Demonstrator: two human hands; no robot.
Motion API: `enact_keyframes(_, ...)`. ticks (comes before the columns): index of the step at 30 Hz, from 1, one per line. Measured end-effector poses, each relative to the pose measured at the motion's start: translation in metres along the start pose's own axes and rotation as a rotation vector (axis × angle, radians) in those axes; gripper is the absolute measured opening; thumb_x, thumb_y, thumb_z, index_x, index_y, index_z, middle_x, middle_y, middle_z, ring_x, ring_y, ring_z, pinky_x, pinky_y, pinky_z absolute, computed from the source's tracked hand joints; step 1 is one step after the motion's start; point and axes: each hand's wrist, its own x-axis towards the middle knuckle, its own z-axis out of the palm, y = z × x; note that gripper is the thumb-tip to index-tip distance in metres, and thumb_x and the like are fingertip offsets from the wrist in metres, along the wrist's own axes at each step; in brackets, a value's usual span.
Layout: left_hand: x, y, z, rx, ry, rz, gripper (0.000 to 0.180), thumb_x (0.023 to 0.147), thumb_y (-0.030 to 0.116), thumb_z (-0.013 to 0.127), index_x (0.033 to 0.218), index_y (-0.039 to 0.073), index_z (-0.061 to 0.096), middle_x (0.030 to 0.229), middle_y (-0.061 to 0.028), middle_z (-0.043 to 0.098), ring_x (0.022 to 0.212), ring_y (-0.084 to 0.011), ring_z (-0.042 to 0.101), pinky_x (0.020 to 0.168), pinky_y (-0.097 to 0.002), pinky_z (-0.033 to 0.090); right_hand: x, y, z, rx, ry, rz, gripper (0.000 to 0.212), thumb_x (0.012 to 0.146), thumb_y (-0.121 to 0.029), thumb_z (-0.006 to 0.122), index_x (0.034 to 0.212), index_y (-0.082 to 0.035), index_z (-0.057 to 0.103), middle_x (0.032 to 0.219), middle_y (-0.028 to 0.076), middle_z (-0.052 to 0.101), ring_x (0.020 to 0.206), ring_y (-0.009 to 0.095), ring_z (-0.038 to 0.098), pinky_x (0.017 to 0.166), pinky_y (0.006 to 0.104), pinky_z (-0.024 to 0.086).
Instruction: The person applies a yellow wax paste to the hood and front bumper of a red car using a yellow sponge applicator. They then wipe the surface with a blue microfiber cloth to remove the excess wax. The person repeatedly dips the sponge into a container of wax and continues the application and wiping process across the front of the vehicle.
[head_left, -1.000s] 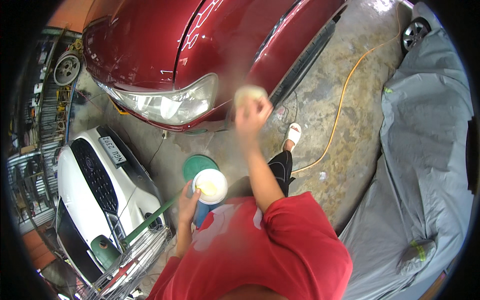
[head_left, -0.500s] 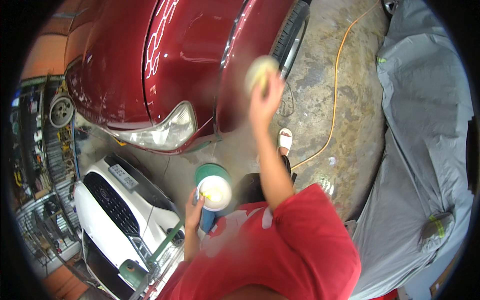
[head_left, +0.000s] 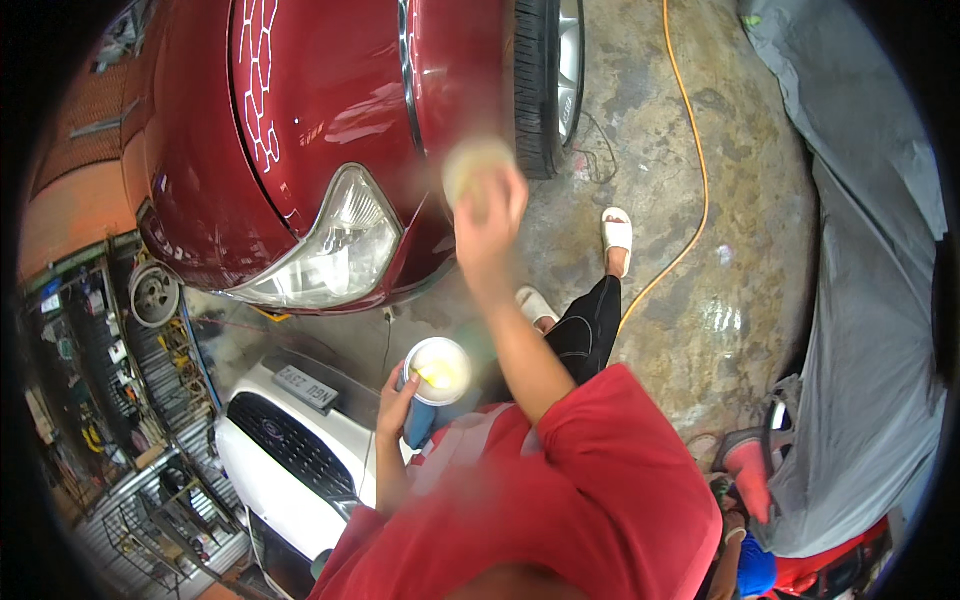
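My left hand [head_left: 393,405] grips a white round tub [head_left: 411,362] that is open at the top and holds pale yellow paste. In my right hand [head_left: 490,230] is a round, pale yellowish pad [head_left: 466,160], blurred by motion; my fingers are closed on its near side. The pad is over the front fender of a dark red car [head_left: 330,100], beside the front wheel. Whether it touches the paint I cannot tell. The car's clear headlight [head_left: 340,245] lies left of my right hand, beyond the tub.
A white car [head_left: 290,430] stands at the near left. An orange hose [head_left: 697,180] runs along the stained concrete floor [head_left: 740,260]. Grey covers [head_left: 870,270] hang over something at the right. Shelves of parts [head_left: 110,400] line the left. A person's arm [head_left: 728,560] shows at the lower right.
My right hand has moved left with the pad, still over the red car's front fender. My view has shifted, showing more of the front wheel and my legs. The tub stays in my left hand.
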Motion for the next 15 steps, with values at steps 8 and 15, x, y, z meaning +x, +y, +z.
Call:
enact_keyframes(8, 0.038, -0.029, -0.052, -0.134, -0.114, -0.195, 0.067, 0.094, 0.045, 0.064, 0.141, 0.002, 0.047, 0.129, -0.0131, 0.061, 0.114, -0.0224, 0.061, 0.098, -0.0351, 0.048, -0.038, 0.083, -0.019, 0.34, 0.121, 0.886, 0.041, 0.097, -0.018, 0.053, 0.134, -0.002, 0.054, 0.135, 0.019, 0.053, 0.127, 0.031, 0.05, 0.109, 0.0412, 0.038)
enact_keyframes(15, 0.009, -0.039, -0.059, -0.17, -0.004, -0.245, 0.069, 0.097, 0.049, 0.057, 0.145, 0.001, 0.042, 0.137, -0.014, 0.056, 0.122, -0.025, 0.057, 0.105, -0.0386, 0.045, -0.021, 0.035, -0.005, 0.006, 0.079, 0.368, 0.042, 0.091, -0.003, 0.047, 0.131, 0.0, 0.058, 0.138, 0.018, 0.052, 0.128, 0.031, 0.051, 0.108, 0.0379, 0.038)
